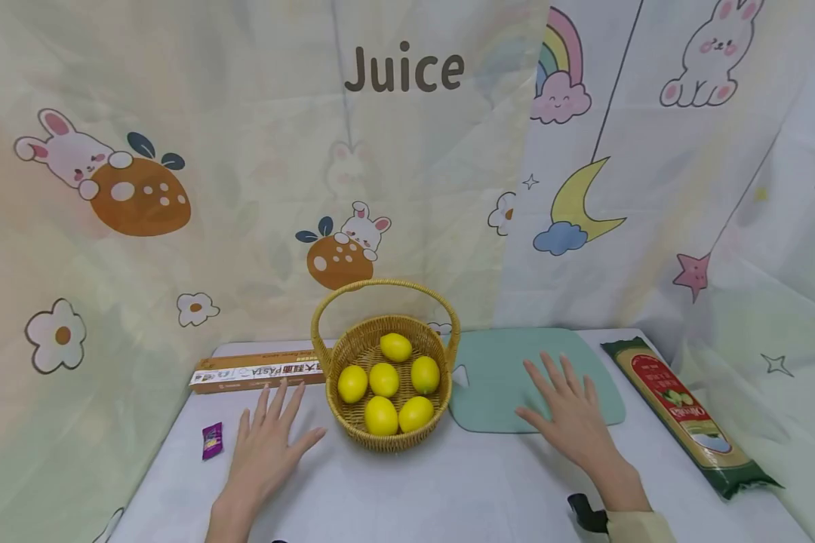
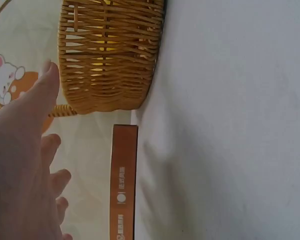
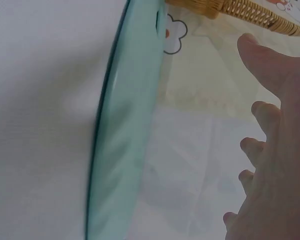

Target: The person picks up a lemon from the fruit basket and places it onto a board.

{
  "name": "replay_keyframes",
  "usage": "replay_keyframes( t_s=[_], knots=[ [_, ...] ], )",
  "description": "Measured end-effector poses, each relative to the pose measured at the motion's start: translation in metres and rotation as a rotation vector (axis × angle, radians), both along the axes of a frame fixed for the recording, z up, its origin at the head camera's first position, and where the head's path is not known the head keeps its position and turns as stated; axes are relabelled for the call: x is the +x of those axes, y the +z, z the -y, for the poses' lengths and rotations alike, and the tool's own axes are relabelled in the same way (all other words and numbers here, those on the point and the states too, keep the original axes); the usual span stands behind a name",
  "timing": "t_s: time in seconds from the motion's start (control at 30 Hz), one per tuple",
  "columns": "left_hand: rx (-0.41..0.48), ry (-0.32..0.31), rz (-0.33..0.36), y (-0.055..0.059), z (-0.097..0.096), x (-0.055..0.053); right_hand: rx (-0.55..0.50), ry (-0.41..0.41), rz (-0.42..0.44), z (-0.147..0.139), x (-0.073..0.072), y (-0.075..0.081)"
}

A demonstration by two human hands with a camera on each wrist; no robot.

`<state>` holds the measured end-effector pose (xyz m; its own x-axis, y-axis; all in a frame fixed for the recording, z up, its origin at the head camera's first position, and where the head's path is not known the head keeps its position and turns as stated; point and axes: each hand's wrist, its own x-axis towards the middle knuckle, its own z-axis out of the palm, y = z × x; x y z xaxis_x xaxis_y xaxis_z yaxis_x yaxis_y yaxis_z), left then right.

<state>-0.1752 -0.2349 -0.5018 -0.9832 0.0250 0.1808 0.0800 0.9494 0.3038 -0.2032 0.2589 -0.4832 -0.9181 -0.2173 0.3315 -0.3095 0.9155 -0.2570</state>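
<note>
Basket, one, wicker: upright on the counter, between the two hands, its handle raised over the rim.
Lemons, six, yellow: all lying inside the basket.
Left hand: palm down above the counter, between the sachet and the basket; fingers released, spread, holding nothing. Thumb near the basket wall.
Right hand: above the near right part of the board, apart from it; fingers released, spread, holding nothing.
Board, one, pale green: flat on the counter, just right of the basket.
Box, one, long, lettered PASTA: beyond the left hand, its right end behind the basket.
Sachet, one, purple: left of the left hand.
Packet, one, green and red: lying slantwise at the right, beyond the board.
Stage, as judged: ready position, ahead of any grasp.
Next move, as judged: calls for choosing one thing, lowering a hand to it and closing the fingers; the basket's handle looks the readiest hold.
</note>
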Motion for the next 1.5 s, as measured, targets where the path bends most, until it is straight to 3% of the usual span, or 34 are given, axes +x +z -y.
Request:
replay_keyframes(
  t_s=[0.3,0.53,1.03,1.5],
  knots=[
    [0.045,-0.048,0.006,-0.001,-0.018,-0.003,0.032,0.05,-0.003,0.02,-0.008,0.018],
    [0.071,-0.051,0.025,-0.006,-0.03,-0.004,0.027,0.096,0.051,0.04,-0.009,0.026],
    [0.138,-0.047,0.053,-0.008,-0.039,-0.011,-0.004,0.229,0.071,0.082,0.001,0.034],
    [0.288,-0.028,0.158,-0.011,-0.047,-0.015,0.003,0.4,0.054,0.116,0.0,0.037]
  ],
)
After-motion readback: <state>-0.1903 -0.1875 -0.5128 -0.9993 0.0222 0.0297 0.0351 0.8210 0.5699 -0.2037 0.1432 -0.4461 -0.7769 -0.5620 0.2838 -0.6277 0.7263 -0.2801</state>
